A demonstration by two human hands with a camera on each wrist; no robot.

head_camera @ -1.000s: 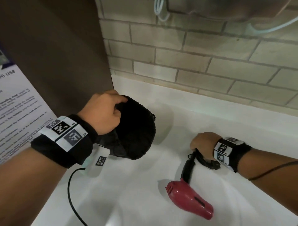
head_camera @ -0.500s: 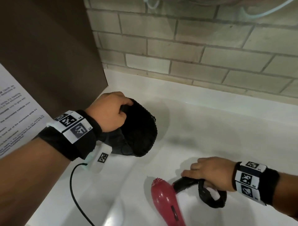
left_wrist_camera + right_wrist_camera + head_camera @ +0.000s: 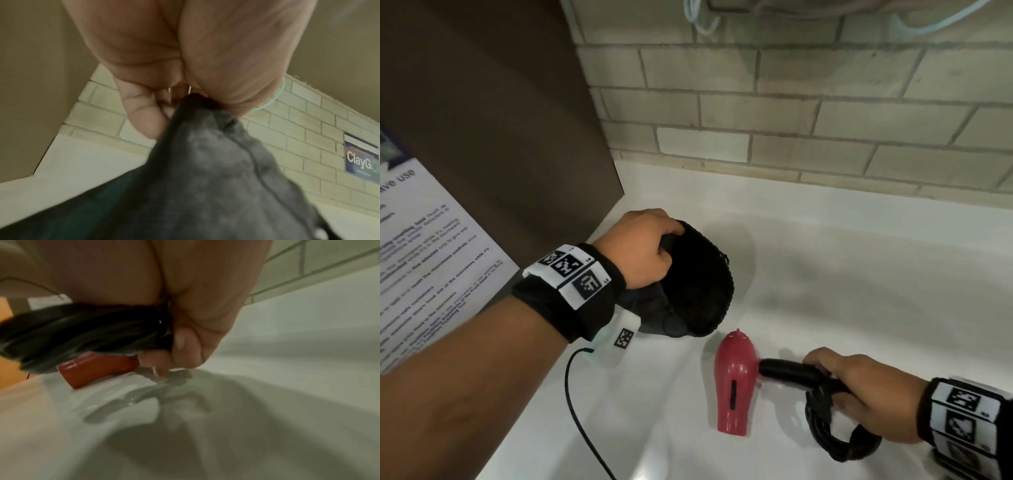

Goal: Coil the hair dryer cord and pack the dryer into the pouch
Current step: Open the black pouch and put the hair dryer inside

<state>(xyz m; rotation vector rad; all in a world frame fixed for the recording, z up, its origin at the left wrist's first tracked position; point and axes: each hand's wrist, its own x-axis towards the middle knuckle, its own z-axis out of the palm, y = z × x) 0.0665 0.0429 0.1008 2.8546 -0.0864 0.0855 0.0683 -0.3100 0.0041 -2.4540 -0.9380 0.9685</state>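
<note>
the red hair dryer [image 3: 733, 382] sits at near centre with its rounded rear end pointing far, toward the pouch, and its black handle sticking out to the right. its black cord [image 3: 837, 431] hangs coiled in a loop at the handle's right end. the black pouch [image 3: 698, 284], limp and gaping open, is held up just far-left of the dryer.

Soft overhead light casts blurred shadows on the glossy counter [image 3: 825, 274]; wrist views are blurry, edges warped

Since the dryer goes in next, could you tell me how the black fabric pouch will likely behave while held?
The black fabric pouch is probably floppy: it sags below the left hand, which pinches its rim. Its mouth may collapse without support. It seems light, held by one pinch.
</note>
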